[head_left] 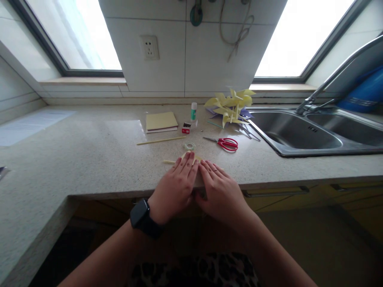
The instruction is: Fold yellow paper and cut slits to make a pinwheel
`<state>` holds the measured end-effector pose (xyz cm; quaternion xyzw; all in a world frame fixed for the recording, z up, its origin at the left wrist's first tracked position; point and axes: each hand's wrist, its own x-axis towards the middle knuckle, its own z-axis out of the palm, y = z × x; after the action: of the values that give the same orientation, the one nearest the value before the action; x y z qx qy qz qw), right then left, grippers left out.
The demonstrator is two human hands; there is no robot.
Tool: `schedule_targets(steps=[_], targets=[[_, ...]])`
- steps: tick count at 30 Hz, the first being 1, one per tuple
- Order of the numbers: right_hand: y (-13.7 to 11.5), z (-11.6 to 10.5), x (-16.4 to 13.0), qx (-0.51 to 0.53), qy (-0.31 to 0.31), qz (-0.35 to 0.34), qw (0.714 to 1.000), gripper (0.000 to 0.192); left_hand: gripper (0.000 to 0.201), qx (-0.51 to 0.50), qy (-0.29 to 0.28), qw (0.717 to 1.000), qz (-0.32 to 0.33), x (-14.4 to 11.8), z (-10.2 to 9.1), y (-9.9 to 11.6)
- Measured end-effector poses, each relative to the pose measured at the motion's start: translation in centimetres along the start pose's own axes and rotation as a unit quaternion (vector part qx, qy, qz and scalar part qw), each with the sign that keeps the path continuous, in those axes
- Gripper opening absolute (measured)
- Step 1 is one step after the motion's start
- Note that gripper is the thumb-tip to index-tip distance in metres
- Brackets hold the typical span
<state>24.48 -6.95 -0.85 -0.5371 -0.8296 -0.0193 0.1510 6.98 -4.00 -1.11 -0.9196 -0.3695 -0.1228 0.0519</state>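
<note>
Both hands lie side by side at the counter's front edge, fingers stretched out and pressed down flat. Under the fingertips of my left hand [176, 185] and my right hand [223, 191] is a piece of pale yellow paper [197, 158], mostly covered. A thin yellow stick end [168, 162] sticks out to the left of my left fingers. Just beyond the fingertips lies a small roll of tape [189, 146]. Red-handled scissors [228, 144] rest to the right of it, and a second yellow stick [160, 140] lies to its left.
Farther back are a stack of yellow paper [161, 120], a small red box [186, 128] and a glue stick [194, 111]. Yellow and purple paper pinwheels [230, 107] are piled beside the sink [287, 127]. White sheets [32, 123] lie far left.
</note>
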Motion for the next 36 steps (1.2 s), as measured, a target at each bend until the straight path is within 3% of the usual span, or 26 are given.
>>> schedule_targets(steps=[6,21,33,36], targets=[[0.2,-0.2,0.2,0.005,-0.006,-0.003,1.000,0.081,0.072,0.008,-0.005,1.000,-0.011,-0.1,0.1,0.6],[2.2,-0.5,1.9,0.012,-0.074,-0.027,0.997,0.101,0.095,-0.016,-0.048,0.999,0.004,1.9,0.1,-1.0],[3.7,-0.4,3.2,0.038,-0.086,-0.046,0.995,0.111,0.115,-0.032,-0.108,0.994,0.006,3.1,-0.5,-1.8],[3.8,-0.5,3.3,0.034,-0.093,-0.044,0.994,0.113,0.110,-0.026,-0.089,0.996,-0.005,2.7,-0.3,-1.2]])
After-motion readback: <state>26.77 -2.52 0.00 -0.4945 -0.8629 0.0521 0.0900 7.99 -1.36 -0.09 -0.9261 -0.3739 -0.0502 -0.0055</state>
